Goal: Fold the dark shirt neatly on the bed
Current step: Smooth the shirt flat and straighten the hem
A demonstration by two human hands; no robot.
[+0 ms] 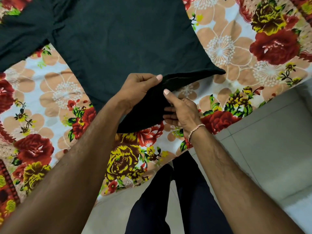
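Note:
The dark shirt (118, 39) lies spread flat across the flowered bed sheet (253, 53), with one sleeve reaching out to the upper left. Its near hem is lifted off the bed and bunched between both hands. My left hand (138, 90) pinches the hem from above, thumb on top of the cloth. My right hand (180, 108) grips the same edge from the right, thumb on the fabric and fingers underneath. The hem's right corner (217, 71) still rests on the sheet.
The bed's edge runs diagonally from lower left to right. Beyond it is a pale tiled floor (270, 149). The person's legs in dark trousers (177, 200) stand against the bed at the bottom centre.

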